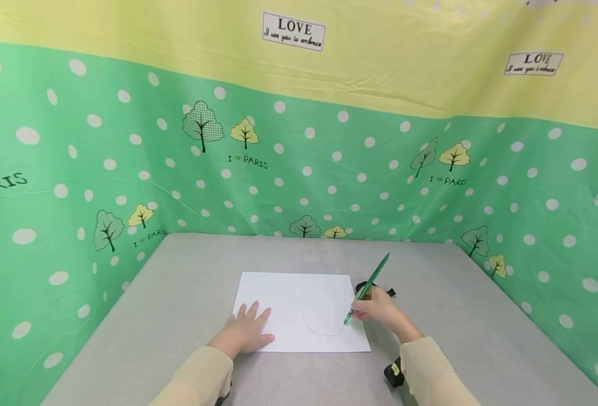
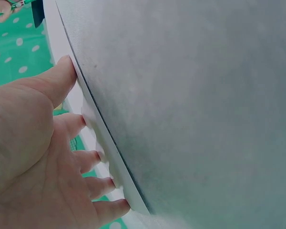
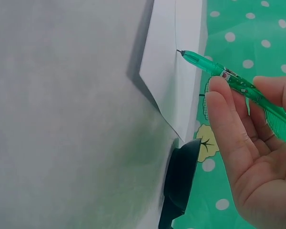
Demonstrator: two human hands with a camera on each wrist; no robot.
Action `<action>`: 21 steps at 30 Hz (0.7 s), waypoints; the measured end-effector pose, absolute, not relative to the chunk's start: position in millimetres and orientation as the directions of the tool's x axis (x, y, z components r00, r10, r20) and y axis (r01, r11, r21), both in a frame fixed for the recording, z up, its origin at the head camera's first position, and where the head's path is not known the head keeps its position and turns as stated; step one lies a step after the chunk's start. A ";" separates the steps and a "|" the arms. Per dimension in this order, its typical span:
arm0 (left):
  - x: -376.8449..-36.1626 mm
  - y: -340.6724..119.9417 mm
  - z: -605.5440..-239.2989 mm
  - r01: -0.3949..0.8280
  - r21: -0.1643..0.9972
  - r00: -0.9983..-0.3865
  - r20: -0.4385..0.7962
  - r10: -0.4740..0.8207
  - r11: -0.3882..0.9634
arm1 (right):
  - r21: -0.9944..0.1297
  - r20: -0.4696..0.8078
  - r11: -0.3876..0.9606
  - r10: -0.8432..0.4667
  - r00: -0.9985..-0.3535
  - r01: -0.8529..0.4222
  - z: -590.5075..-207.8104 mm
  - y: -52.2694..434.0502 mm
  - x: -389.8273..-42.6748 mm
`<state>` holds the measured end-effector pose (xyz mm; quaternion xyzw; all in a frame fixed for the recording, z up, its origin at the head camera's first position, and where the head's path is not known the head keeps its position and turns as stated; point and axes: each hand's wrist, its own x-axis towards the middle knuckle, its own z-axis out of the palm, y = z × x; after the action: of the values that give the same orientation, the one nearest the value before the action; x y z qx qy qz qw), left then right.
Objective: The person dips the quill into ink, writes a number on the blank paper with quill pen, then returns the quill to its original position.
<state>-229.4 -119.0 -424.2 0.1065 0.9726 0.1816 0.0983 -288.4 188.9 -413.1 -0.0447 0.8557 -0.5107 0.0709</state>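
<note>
A white sheet of paper (image 1: 299,307) lies on the grey table (image 1: 177,293), with a thin curved pen line drawn on its right half. My right hand (image 1: 377,311) grips a green pen (image 1: 367,287), its tip touching the paper near the line's lower right end. In the right wrist view the pen (image 3: 229,78) is pinched between thumb and fingers (image 3: 224,114), with the tip on the paper (image 3: 178,62). My left hand (image 1: 245,332) lies flat with spread fingers on the sheet's lower left corner. The left wrist view shows those fingers (image 2: 69,76) pressing the paper's edge (image 2: 93,124).
Green dotted cloth walls (image 1: 329,169) with a yellow upper band enclose the table on three sides. A small black object (image 1: 363,286) sits just behind my right hand, seen also as a black object (image 3: 181,176) by the paper's corner. A black wrist device (image 1: 394,372) shows at my right sleeve.
</note>
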 end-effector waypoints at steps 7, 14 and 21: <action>-228.8 -118.2 -422.6 0.176 0.371 -0.958 -0.149 0.245 0.912 | -0.875 -0.072 0.484 -0.132 -0.989 -0.001 -413.3 188.2 -289.5; -228.9 -117.8 -422.6 0.178 0.366 -0.957 -0.151 0.247 0.914 | -0.869 -0.078 0.494 -0.108 -0.991 0.015 -413.6 186.7 -290.1; -230.2 -118.1 -424.0 0.179 0.363 -0.956 -0.153 0.249 0.914 | -0.866 -0.083 0.500 -0.094 -0.992 0.025 -413.5 186.8 -291.5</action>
<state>-230.2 -118.1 -424.0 0.1099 0.9733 0.1755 0.0986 -291.5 186.8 -413.5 -0.0200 0.8639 -0.4997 0.0596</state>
